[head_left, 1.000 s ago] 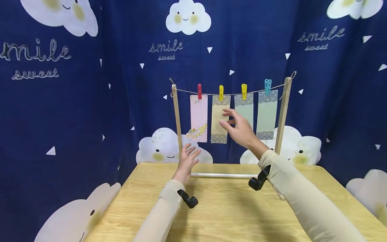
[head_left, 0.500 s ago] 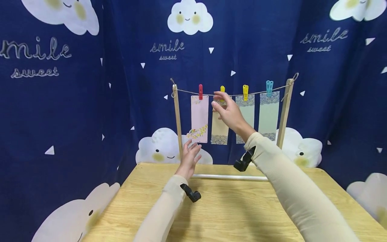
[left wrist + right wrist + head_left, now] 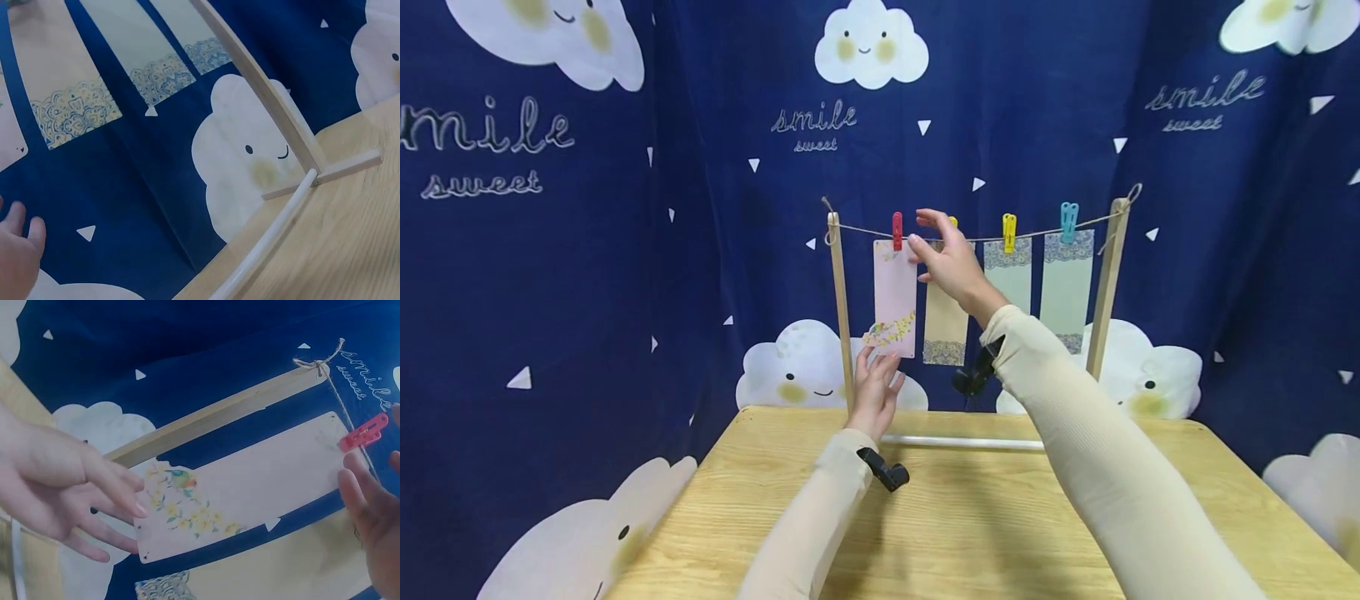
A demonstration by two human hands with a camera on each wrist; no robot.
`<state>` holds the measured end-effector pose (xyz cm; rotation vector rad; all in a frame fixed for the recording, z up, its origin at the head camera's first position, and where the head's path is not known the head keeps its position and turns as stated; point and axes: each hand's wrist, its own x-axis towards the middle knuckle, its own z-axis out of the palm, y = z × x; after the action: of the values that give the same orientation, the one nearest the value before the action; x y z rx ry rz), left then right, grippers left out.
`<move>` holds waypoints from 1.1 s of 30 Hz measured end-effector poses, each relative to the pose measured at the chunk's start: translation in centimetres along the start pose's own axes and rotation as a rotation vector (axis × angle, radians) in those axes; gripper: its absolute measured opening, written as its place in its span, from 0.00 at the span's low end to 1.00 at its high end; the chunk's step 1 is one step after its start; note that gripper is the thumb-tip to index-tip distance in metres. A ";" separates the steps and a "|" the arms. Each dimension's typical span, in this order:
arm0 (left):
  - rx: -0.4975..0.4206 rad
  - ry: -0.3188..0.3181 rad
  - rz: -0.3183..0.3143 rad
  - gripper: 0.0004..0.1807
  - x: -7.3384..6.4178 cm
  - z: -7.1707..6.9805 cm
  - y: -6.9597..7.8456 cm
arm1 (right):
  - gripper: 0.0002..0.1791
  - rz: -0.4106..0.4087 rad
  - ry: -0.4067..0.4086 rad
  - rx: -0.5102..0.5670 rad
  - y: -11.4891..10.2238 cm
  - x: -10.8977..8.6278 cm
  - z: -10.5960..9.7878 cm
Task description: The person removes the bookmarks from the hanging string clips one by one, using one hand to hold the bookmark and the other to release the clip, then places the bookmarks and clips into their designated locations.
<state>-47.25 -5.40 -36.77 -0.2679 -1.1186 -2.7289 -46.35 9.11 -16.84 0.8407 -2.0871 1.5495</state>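
A pink card (image 3: 895, 292) with a bird and yellow flowers hangs from a string by a red clothespin (image 3: 897, 232). My left hand (image 3: 874, 392) is at the card's lower edge, its fingers spread and loosely bent. In the right wrist view, the left fingertips overlap the bottom of the card. Up by the red clothespin, my right hand (image 3: 955, 265) has its thumb and fingers apart, nothing between them. It covers the upper part of a tan card (image 3: 946, 325) with lace print and most of that card's yellow clothespin (image 3: 953, 222).
Two pale green cards hang to the right, under a yellow clothespin (image 3: 1009, 233) and a blue clothespin (image 3: 1069, 222). Wooden posts (image 3: 839, 300) hold the string at both ends. A white rod (image 3: 962, 442) runs low across the wooden table (image 3: 970, 533), before a blue cloud-print curtain.
My right hand has moved left and up, from before the tan card to beside the red clothespin. My left hand has shifted slightly right, to the pink card's lower edge.
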 end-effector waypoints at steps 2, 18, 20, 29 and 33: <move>-0.030 -0.003 0.007 0.33 0.2 0.0 0.1 | 0.31 0.017 -0.018 0.007 -0.4 0.5 0.2; -0.078 -0.013 0.051 0.15 0.9 -0.1 0.7 | 0.38 0.218 -0.127 0.016 -3.0 2.6 1.3; -0.078 -0.011 0.050 0.16 0.9 -0.1 0.7 | 0.37 0.225 -0.113 0.021 -3.1 2.8 1.2; -0.056 0.007 0.042 0.19 1.0 -0.3 1.0 | 0.21 0.223 -0.122 -0.064 -3.6 3.0 1.1; -0.054 0.010 0.031 0.20 0.9 -0.6 1.0 | 0.19 0.235 -0.101 -0.079 -3.3 2.8 1.1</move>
<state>-47.96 -6.56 -36.29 -0.2773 -1.0308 -2.7328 -46.15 6.75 -13.04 0.6786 -2.3762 1.5555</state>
